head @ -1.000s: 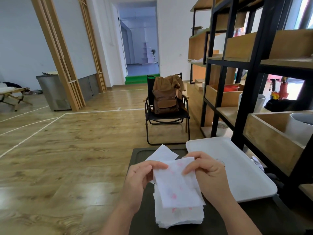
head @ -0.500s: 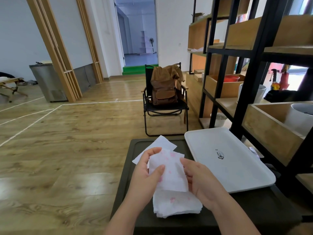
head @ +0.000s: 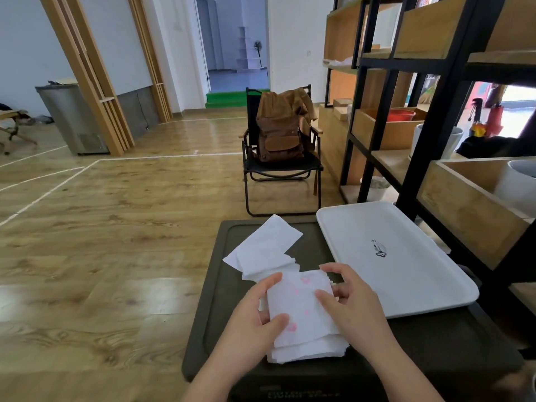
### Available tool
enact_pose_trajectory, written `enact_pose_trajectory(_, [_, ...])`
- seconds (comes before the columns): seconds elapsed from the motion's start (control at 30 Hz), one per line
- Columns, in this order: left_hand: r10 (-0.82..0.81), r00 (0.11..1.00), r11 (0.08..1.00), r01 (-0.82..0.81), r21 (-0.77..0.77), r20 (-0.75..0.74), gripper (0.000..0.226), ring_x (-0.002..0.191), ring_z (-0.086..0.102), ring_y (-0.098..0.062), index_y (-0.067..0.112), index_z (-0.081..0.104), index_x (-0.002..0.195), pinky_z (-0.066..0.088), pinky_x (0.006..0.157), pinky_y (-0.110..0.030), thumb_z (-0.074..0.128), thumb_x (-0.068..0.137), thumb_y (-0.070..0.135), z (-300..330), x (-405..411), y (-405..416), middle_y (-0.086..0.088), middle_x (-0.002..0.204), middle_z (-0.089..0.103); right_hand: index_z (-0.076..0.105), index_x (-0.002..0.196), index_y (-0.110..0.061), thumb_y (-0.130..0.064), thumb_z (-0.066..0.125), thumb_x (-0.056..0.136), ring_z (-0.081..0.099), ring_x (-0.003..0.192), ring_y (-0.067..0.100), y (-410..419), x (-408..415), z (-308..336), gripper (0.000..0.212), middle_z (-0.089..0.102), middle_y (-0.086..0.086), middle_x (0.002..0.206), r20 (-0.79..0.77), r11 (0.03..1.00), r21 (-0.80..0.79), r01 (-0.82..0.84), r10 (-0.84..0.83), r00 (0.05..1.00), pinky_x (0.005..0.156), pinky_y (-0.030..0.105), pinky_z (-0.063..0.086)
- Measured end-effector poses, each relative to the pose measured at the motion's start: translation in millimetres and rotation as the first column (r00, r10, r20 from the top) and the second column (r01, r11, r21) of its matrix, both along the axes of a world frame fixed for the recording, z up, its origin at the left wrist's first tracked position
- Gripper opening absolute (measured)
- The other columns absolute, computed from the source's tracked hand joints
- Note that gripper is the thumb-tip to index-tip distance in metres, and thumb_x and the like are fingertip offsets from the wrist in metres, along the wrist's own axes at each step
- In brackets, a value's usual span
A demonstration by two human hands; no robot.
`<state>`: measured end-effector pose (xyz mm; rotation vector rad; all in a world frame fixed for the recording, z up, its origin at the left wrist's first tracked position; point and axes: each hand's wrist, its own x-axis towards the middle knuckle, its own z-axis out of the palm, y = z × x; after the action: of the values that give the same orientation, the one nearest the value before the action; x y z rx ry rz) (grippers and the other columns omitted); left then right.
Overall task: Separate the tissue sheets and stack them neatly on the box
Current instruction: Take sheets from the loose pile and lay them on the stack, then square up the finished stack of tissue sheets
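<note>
A wad of white tissue sheets with pink prints point(head: 301, 311) lies near the front of the dark box lid point(head: 220, 274). My left hand point(head: 255, 317) grips its left edge, thumb on top of the upper sheet. My right hand point(head: 351, 306) holds the right edge, fingers curled over the top sheet. Behind them, a loose pile of plain white separated sheets point(head: 266, 248) rests on the lid, its corners fanned out.
A white tray point(head: 406, 274) sits on the box's right side, overhanging it. A black metal shelf unit with wooden crates point(head: 452, 181) stands close on the right. A folding chair with a brown backpack point(head: 281, 134) stands beyond the box on the wooden floor.
Both hands have lowered the printed wad from a raised position down toward the box lid. The view has tilted downward, bringing more of the box into sight.
</note>
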<state>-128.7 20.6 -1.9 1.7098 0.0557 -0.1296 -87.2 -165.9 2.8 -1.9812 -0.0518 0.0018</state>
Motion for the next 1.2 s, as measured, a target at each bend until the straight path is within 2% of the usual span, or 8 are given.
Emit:
enact_pose_trajectory(0.1, [0.02,1.0,0.994,-0.021,0.108,0.013,0.065,0.084,0.072,-0.026,0.057,0.046,0.127,0.059,0.077,-0.043,0.069,0.083,0.015,-5,-1,4,0.014,0.132,0.057,0.053,0.105,-0.05,-0.025,0.069,0.085,0.06,0.064,0.004,-2,0,-8,0.037,0.065,-0.008,0.082,0.015,0.997,-0.074,-0.002,0.003,1.0,0.063,0.021,0.05])
enact_pose_trajectory(0.27, [0.019,0.998,0.948,-0.036,0.317,0.057,0.075,0.071,0.066,-0.004,0.059,0.032,0.133,0.046,0.061,-0.011,0.075,0.081,0.026,-5,-6,14,0.023,0.133,0.045,0.054,0.106,-0.052,-0.032,0.071,0.083,0.052,0.066,-0.003,-3,1,-14,0.035,0.055,-0.012,0.086,0.103,0.98,-0.198,0.015,0.006,0.995,0.061,0.011,0.039])
enact_pose_trajectory(0.53, [0.062,0.915,0.889,-0.232,0.395,0.398,0.055,0.073,0.06,-0.007,0.058,0.049,0.121,0.047,0.068,-0.013,0.073,0.083,0.027,-1,-10,12,0.028,0.116,0.048,0.058,0.104,-0.05,-0.03,0.068,0.081,0.052,0.079,-0.003,-10,-7,-4,0.033,0.047,-0.023,0.095,0.383,0.969,-0.236,0.076,0.021,0.923,0.068,0.006,0.043])
enact_pose_trajectory(0.7, [-0.105,0.939,0.851,-0.087,0.518,0.329,0.038,0.092,0.052,-0.002,0.051,0.053,0.119,0.045,0.078,-0.013,0.069,0.088,0.037,-19,-3,1,0.03,0.115,0.038,0.052,0.122,-0.049,-0.044,0.063,0.086,0.049,0.086,-0.012,-4,-4,-15,0.038,0.033,-0.033,0.105,0.18,0.912,-0.386,-0.137,0.22,0.959,0.069,0.008,0.04])
enact_pose_trajectory(0.87, [-0.147,0.969,0.87,0.033,0.492,0.196,0.038,0.079,0.054,-0.001,0.058,0.055,0.11,0.045,0.074,-0.011,0.07,0.076,0.052,-16,7,14,0.031,0.109,0.044,0.047,0.128,-0.05,-0.051,0.059,0.088,0.047,0.089,-0.013,-6,-3,-23,0.041,0.031,-0.031,0.106,0.127,0.913,-0.367,-0.176,0.236,0.963,0.075,0.003,0.037])
enact_pose_trajectory(1.0, [0.001,0.964,0.856,-0.138,0.499,0.265,0.019,0.067,0.056,0.001,0.047,0.065,0.095,0.041,0.058,-0.007,0.066,0.078,0.056,10,73,27,0.025,0.089,0.062,0.044,0.131,-0.051,-0.052,0.058,0.089,0.047,0.091,-0.012,-6,-2,-21,0.044,0.029,-0.031,0.107,0.108,0.911,-0.37,-0.181,0.236,0.966,0.077,0.001,0.035])
enact_pose_trajectory(1.07, [0.098,0.934,0.799,-0.28,0.533,0.344,0.011,0.075,0.058,0.001,0.04,0.065,0.099,0.039,0.058,-0.009,0.066,0.088,0.043,14,129,31,0.02,0.084,0.063,0.042,0.133,-0.051,-0.051,0.057,0.089,0.047,0.09,-0.011,-5,-3,-19,0.046,0.029,-0.03,0.109,0.087,0.905,-0.379,-0.194,0.244,0.966,0.078,0.001,0.034])
enact_pose_trajectory(1.2, [0.092,0.974,0.644,-0.217,0.734,0.207,0.045,0.121,0.052,-0.02,0.02,0.052,0.136,0.046,0.093,-0.033,0.061,0.095,0.035,-5,228,37,-0.001,0.131,0.057,0.042,0.132,-0.048,-0.047,0.059,0.089,0.045,0.079,-0.008,-4,-2,-17,0.046,0.032,-0.022,0.11,0.083,0.894,-0.395,-0.211,0.263,0.961,0.079,0.002,0.034])
